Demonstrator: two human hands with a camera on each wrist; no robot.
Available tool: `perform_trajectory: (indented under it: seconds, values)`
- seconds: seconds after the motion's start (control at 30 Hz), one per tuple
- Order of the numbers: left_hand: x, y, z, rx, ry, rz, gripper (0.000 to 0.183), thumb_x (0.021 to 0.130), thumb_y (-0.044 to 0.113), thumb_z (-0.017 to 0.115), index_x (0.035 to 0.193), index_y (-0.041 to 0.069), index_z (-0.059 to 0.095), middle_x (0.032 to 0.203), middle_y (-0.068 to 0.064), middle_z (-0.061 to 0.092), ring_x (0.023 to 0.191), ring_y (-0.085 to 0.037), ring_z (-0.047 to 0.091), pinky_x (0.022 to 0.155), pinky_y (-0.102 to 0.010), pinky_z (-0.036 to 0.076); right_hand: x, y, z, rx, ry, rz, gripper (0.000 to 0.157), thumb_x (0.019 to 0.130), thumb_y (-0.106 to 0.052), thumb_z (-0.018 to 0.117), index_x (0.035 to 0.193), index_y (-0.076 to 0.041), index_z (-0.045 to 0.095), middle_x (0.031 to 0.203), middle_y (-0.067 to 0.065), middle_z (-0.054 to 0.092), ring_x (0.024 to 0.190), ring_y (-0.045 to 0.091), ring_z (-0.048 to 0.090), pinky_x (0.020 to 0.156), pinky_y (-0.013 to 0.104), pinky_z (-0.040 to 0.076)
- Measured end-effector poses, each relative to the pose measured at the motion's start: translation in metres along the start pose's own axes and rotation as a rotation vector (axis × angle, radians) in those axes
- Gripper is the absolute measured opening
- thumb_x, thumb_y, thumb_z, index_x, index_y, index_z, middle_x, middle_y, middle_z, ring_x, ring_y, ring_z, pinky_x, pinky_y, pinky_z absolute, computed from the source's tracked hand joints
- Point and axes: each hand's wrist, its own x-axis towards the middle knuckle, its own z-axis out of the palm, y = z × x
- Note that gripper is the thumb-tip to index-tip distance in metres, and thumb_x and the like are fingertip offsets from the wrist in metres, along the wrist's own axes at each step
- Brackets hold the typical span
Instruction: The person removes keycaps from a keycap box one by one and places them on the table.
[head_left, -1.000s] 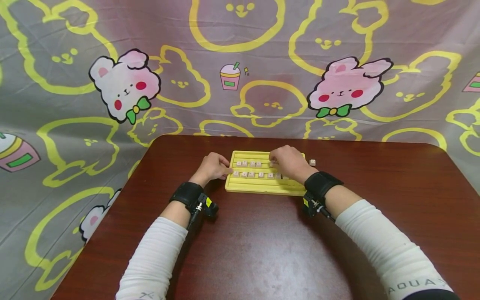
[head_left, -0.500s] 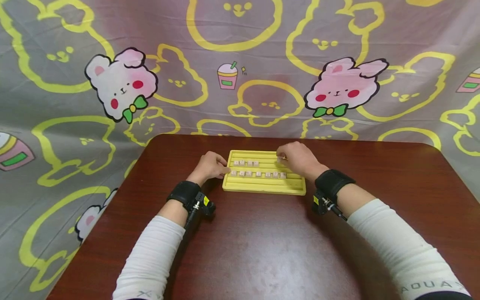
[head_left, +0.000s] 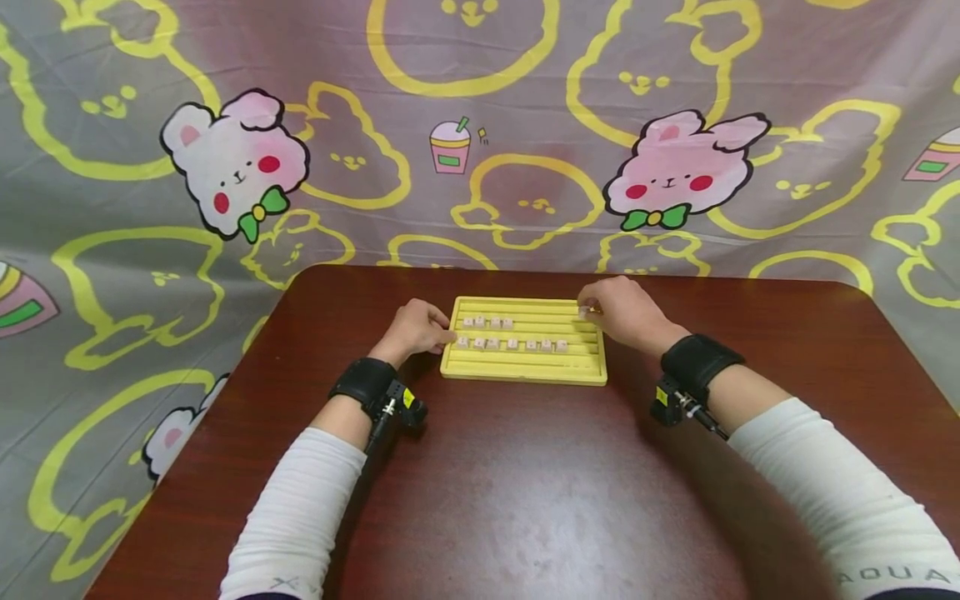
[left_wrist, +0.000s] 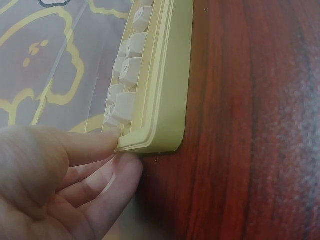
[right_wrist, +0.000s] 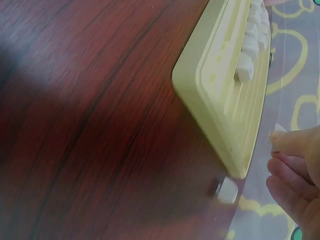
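A yellow ridged tray [head_left: 525,372] lies on the table and bears two rows of white keycaps. The back row of keycaps [head_left: 495,322] covers only the left part; the front row [head_left: 512,343] reaches further right. At the tray's left end, my left hand [head_left: 417,327] pinches the corner between thumb and fingers, as the left wrist view shows at the tray wall [left_wrist: 172,100]. Over the back right corner, my right hand [head_left: 622,310] pinches a small white keycap [right_wrist: 276,135] between its fingertips. That keycap is partly covered by the fingers.
A loose white keycap [right_wrist: 227,190] lies on the table just beyond the tray's right end; in the head view my right hand hides it. The dark red wooden table [head_left: 510,483] extends toward me. A patterned cloth [head_left: 525,108] hangs behind its far edge.
My right hand has moved right, from above the back row to the tray's right end, carrying a keycap. The left hand stays at the left end. The head view has shifted slightly.
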Motion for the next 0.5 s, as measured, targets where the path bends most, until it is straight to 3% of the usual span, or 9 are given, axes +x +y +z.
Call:
perform_trajectory:
  seconds: [0.3,0.5]
  values:
    - [0.002,0.0,0.001,0.003,0.004,-0.005,0.034,0.088,0.012,0.073,0.117,-0.005,0.066,0.107,-0.021,0.07,0.076,-0.018,0.071,0.071,-0.029,0.062,-0.013,0.023,-0.003,0.025,0.031,0.042,0.016,0.088,-0.006,0.073,0.104,-0.004,0.073,0.094,0.009,0.072,0.084,0.022,0.063,0.077,0.041,0.057]
    - [0.002,-0.001,0.001,-0.012,0.002,0.001,0.035,0.087,0.011,0.074,0.117,-0.006,0.066,0.106,-0.022,0.071,0.072,-0.016,0.07,0.069,-0.028,0.062,-0.021,0.033,-0.001,0.033,0.033,0.037,0.014,0.088,-0.004,0.072,0.102,-0.003,0.074,0.096,0.011,0.074,0.089,0.025,0.067,0.08,0.043,0.058]
